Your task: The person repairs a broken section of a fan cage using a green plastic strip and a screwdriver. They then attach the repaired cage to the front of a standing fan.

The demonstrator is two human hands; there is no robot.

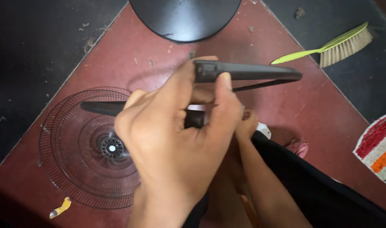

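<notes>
Head view: your left hand is clamped around the hub of the dark fan blade, thumb pressed up against the blade's thick root so it can't twist. The blade is lifted clear of the floor, over the middle of the red floor tile. Your right hand sits tucked behind the left, fingers closed at the hub; what they pinch, I cannot tell. The wire fan guard lies flat near the tile's left corner, the black round base at its far corner. A green hand brush rests beyond the right edge.
</notes>
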